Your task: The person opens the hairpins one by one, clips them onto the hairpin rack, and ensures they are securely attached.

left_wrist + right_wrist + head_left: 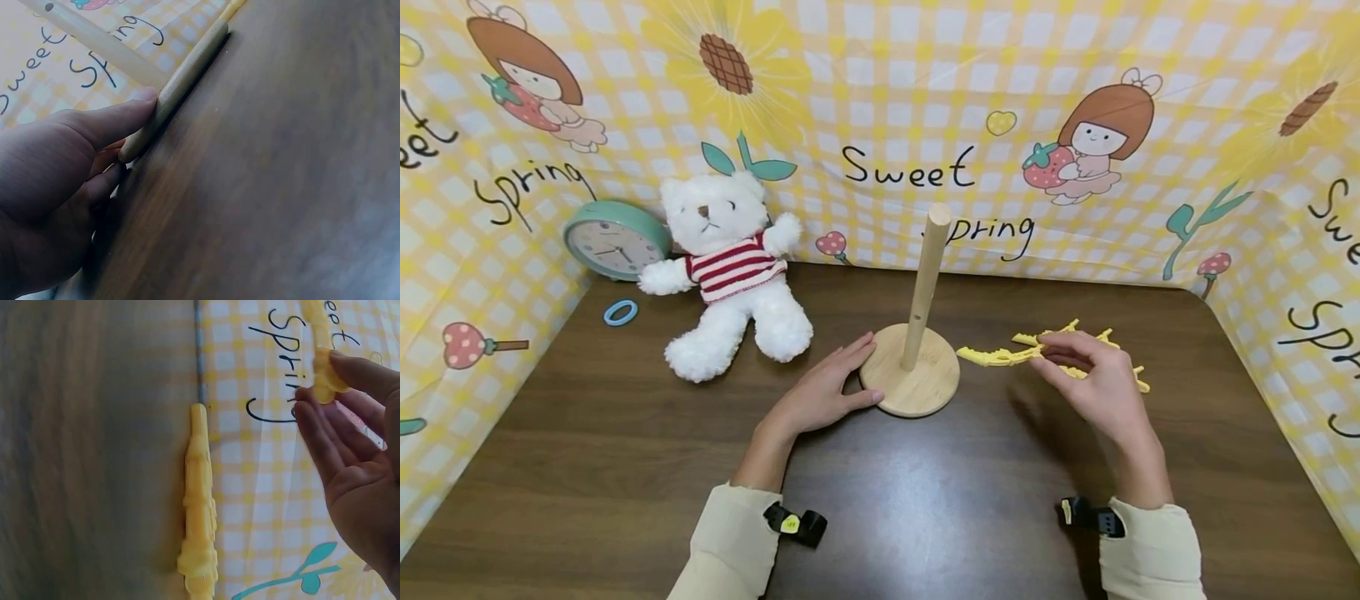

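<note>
A wooden stand, a round base (895, 385) with an upright rod (929, 275), is on the table. My left hand (823, 387) grips the base's left edge; in the left wrist view the thumb (125, 120) lies against its rim. With thumb and fingertips, my right hand (1101, 387) pinches a yellow plastic piece (996, 357), long and knobbly, whose far end points left toward the base. Below that hand, more yellow plastic (1138, 382) lies on the table, partly hidden by the hand. The right wrist view shows the pinched piece (324, 375) raised above another yellow part (200, 512).
A white teddy bear (741, 279) in a striped shirt sits at the back left, in front of a green round clock (617, 240). Near them lies a blue ring (621, 313). A checked cloth backdrop (880, 108) encloses the table's back and sides.
</note>
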The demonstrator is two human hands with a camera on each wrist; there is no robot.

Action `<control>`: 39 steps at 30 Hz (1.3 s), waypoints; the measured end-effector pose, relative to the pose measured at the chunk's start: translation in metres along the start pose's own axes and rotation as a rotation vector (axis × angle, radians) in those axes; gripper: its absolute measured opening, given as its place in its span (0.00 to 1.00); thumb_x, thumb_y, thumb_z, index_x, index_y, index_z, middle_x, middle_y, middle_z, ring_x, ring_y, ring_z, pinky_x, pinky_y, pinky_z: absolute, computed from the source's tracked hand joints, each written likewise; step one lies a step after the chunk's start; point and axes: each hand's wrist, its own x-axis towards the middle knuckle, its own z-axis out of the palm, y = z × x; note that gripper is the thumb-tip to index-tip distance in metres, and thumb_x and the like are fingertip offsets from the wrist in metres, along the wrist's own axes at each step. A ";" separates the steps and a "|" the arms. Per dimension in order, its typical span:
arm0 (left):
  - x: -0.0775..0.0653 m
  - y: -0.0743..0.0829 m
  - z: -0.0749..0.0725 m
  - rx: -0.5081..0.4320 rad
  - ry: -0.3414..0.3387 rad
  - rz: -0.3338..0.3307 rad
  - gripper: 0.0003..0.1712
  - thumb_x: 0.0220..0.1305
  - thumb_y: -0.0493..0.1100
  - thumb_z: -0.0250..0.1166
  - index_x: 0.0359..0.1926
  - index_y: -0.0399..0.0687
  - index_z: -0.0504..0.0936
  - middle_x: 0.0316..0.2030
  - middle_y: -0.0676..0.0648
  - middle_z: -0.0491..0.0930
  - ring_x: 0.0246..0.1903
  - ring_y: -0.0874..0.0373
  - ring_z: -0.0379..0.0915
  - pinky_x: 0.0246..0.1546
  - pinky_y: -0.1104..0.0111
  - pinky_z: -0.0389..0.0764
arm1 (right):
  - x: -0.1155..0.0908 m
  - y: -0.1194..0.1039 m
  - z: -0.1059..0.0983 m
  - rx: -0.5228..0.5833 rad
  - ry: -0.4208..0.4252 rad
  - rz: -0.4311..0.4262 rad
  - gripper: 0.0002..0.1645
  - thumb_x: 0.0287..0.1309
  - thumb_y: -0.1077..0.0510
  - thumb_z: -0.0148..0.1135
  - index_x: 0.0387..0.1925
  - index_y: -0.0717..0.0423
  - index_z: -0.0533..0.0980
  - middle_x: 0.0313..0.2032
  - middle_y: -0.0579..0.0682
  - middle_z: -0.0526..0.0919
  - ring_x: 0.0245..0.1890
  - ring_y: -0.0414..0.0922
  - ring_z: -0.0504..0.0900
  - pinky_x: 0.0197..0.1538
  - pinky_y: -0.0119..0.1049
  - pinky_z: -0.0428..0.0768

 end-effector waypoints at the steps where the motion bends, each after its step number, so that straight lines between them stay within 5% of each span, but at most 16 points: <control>1: 0.000 0.000 0.000 0.000 0.000 -0.002 0.46 0.69 0.52 0.68 0.78 0.37 0.57 0.79 0.44 0.50 0.77 0.51 0.44 0.77 0.56 0.44 | 0.001 0.000 0.002 0.014 0.013 -0.030 0.16 0.51 0.73 0.75 0.43 0.67 0.85 0.38 0.57 0.87 0.38 0.29 0.84 0.45 0.24 0.83; 10: -0.002 0.001 -0.001 -0.018 0.011 -0.002 0.46 0.69 0.51 0.68 0.78 0.37 0.57 0.79 0.44 0.50 0.77 0.51 0.44 0.77 0.56 0.44 | 0.006 0.003 0.013 0.022 0.095 -0.203 0.21 0.36 0.78 0.80 0.37 0.65 0.87 0.33 0.56 0.87 0.34 0.34 0.84 0.42 0.22 0.82; 18: -0.001 0.002 -0.004 -0.013 0.016 -0.002 0.46 0.69 0.51 0.68 0.77 0.37 0.58 0.79 0.45 0.51 0.77 0.50 0.45 0.77 0.55 0.45 | 0.008 -0.007 0.020 -0.002 0.076 -0.164 0.15 0.40 0.73 0.81 0.33 0.61 0.87 0.31 0.51 0.88 0.32 0.32 0.82 0.39 0.21 0.80; 29: 0.000 0.002 -0.002 -0.003 0.007 -0.011 0.46 0.69 0.52 0.68 0.78 0.38 0.57 0.79 0.45 0.51 0.78 0.49 0.43 0.77 0.54 0.46 | 0.007 -0.018 0.038 -0.021 0.096 -0.244 0.12 0.39 0.72 0.82 0.28 0.60 0.88 0.27 0.47 0.87 0.26 0.37 0.81 0.32 0.19 0.78; 39: 0.000 0.002 -0.001 -0.001 0.001 0.000 0.46 0.69 0.52 0.68 0.78 0.37 0.57 0.79 0.44 0.51 0.77 0.49 0.44 0.77 0.54 0.46 | 0.006 -0.020 0.048 -0.040 0.109 -0.224 0.08 0.42 0.70 0.82 0.26 0.58 0.89 0.25 0.44 0.88 0.24 0.39 0.84 0.31 0.21 0.79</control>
